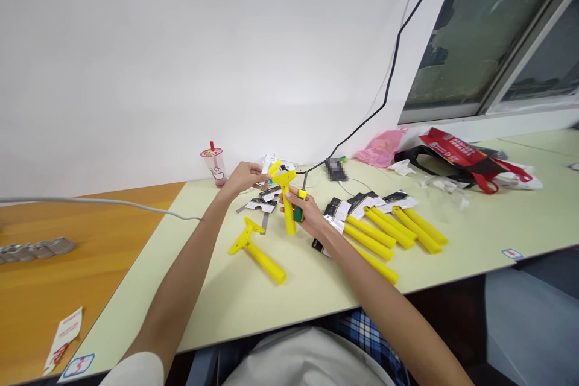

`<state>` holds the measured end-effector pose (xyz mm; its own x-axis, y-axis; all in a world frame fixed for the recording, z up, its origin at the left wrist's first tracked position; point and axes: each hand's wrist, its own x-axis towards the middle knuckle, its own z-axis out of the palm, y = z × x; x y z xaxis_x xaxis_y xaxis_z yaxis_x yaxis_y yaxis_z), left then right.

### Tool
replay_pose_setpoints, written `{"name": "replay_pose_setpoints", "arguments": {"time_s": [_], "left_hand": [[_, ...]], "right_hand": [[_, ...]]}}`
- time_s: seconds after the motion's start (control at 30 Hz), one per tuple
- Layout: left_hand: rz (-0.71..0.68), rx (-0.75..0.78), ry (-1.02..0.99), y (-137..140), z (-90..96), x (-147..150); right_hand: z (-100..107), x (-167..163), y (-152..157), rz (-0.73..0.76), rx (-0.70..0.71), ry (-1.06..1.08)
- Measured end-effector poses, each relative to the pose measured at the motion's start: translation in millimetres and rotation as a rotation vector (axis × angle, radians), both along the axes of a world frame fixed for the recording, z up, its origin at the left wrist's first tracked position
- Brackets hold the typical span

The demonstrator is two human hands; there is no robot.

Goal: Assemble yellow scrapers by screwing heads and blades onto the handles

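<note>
My right hand [305,212] is closed around a yellow T-shaped scraper [288,208], held upright over the table, and also around a screwdriver [298,213] with a green and yellow handle, its shaft pointing up. My left hand [245,177] pinches a small flat yellow plate [274,169] close to the scraper's head; whether the two touch I cannot tell. A second yellow scraper [262,258] lies on the table below my hands. Behind them are thin metal blades [265,222] and black-and-white packets [261,204].
Several yellow handles [391,228] with black-and-white cards lie at right. A lidded cup [215,167] stands by the wall. Further right are a pink plastic bag [381,148] and a red-and-black bag [456,154]. A black cable [384,93] hangs down to the table [316,289].
</note>
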<state>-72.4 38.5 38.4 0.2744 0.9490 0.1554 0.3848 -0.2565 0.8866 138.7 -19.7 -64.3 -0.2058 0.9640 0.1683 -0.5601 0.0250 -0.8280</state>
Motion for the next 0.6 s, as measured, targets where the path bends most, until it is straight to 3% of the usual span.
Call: {"name": "replay_pose_setpoints", "arguments": {"time_s": [0.4, 0.6], "left_hand": [[0.013, -0.108, 0.010, 6.8, -9.1, 0.3], [-0.064, -0.152, 0.032, 7.3, -13.3, 1.1]], "right_hand": [[1.5, 1.2, 0.0, -0.048, -0.015, -0.015], [0.7, 2.3, 2.5, -0.021, -0.009, -0.048]]}}
